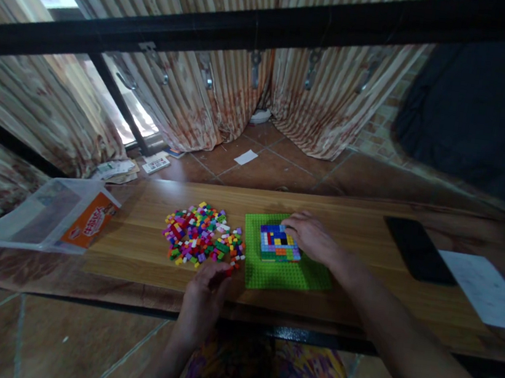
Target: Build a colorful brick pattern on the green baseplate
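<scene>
A green studded baseplate (pixel 287 278) lies on the wooden board. On it stands a low block structure (pixel 280 243) with a blue back edge, white sides, green lower layers and some red, yellow and black inside. My right hand (pixel 311 237) rests at its back right corner, fingertips pressed together there; whether a brick is between them is hidden. My left hand (pixel 206 288) is at the front edge of the brick pile, thumb and finger closed on a small red brick (pixel 225 270). The loose pile of multicoloured bricks (pixel 200 236) spreads left of the baseplate.
At the left stands a clear plastic box (pixel 39 217) with an orange label. A black phone-like slab (pixel 419 249) and a white sheet (pixel 490 290) lie to the right on the wooden board (pixel 131 260). A dark metal bar (pixel 238 18) crosses above, with hooks hanging from it.
</scene>
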Tool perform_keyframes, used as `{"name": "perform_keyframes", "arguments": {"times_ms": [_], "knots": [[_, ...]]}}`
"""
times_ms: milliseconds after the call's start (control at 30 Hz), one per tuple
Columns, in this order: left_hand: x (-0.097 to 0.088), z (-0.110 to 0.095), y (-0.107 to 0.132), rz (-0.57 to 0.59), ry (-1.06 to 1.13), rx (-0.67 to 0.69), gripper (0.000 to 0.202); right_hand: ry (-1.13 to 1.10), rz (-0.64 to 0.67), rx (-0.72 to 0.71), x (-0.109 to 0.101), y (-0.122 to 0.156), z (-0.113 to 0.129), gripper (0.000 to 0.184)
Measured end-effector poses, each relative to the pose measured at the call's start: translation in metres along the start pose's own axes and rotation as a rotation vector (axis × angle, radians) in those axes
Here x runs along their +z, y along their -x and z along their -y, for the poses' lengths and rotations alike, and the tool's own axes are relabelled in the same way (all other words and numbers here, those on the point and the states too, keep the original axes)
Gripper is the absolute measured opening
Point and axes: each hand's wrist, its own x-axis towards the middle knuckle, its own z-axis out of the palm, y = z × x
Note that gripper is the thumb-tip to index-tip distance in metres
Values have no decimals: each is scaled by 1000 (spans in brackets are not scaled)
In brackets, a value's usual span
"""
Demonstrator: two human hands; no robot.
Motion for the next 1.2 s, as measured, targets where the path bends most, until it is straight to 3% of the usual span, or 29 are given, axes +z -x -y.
{"name": "perform_keyframes", "arguments": {"times_ms": [200,433,700,833,1033,1200], "knots": [[26,-17,-30,51,46,20,15,54,95,-42,-5,-8,2,22],[63,-10,-56,77,131,-10,15,47,80,11,0,-11,7,21],[62,-27,-59,43,196,-25,22,12,-82,150,1,9,10,23],[58,-36,-57,26,180,-9,30,-300,-346,269,2,34,33,29],[70,-49,-44,75,-23,171,30,-833,-407,401,23,61,80,24],[81,-53,-29,135,-113,229,37,-1012,-451,463,35,68,90,17]]}}
